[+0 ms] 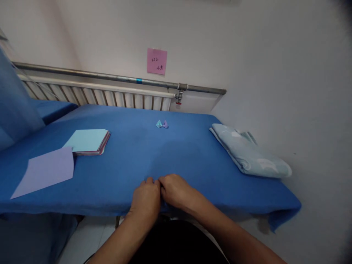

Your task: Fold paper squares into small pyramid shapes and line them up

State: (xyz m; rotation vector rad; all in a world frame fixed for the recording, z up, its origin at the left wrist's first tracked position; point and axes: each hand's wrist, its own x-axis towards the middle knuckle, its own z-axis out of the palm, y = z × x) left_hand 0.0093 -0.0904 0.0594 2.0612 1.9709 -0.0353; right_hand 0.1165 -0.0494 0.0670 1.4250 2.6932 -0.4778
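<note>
My left hand (145, 198) and my right hand (175, 190) meet at the front edge of the blue cloth (189, 154), knuckles up. Both are closed, with the fingers curled under and nearly touching each other. Whatever they may be gripping is hidden beneath them. Farther back on the cloth lies a small folded-paper bow (162, 124), one half light blue and the other purple. It is apart from both hands.
At left lies a stack of coloured paper (87, 141), light blue on top, with a loose purple sheet (46, 171) against it. A folded pale-green blanket (250, 152) rests at right. Behind are a radiator (118, 98), a pipe and a pink note (157, 61).
</note>
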